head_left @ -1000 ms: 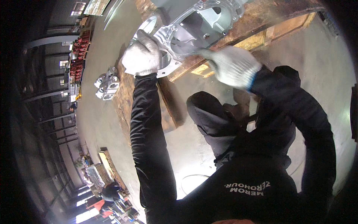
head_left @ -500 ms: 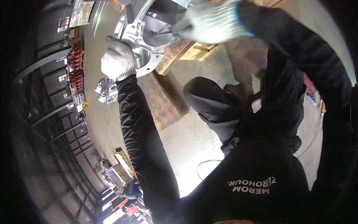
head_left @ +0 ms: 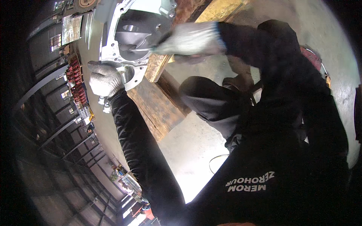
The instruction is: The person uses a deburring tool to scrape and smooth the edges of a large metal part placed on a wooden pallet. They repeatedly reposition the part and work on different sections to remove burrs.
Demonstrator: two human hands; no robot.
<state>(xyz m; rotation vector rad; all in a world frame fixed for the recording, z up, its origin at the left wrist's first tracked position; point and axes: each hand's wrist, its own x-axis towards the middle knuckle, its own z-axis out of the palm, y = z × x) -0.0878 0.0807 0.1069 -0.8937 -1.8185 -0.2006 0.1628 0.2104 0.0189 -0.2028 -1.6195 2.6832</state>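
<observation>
A large silvery cast metal housing with bolt holes along its flange and a dark cavity fills the upper left. My left hand, in a whitish knitted glove, is closed round the flange's near left edge, beside a round bore. My right hand, gloved too and smeared by motion, grips a slim metal rod-like tool. The tool points left into the cavity, near its lower rim. Its tip is blurred, and I cannot tell whether it touches the metal. The glove hides its handle.
Wooden blocks lie under and beside the housing. A wide wooden board slants below it. More metal parts show beyond my left forearm. Red parts are racked far left. A thin hose curves on the floor near my legs.
The view has shifted, so the housing and both hands appear lower and further left, with more of the cavity showing. The left hand keeps its hold; the right still has the tool at the cavity.
</observation>
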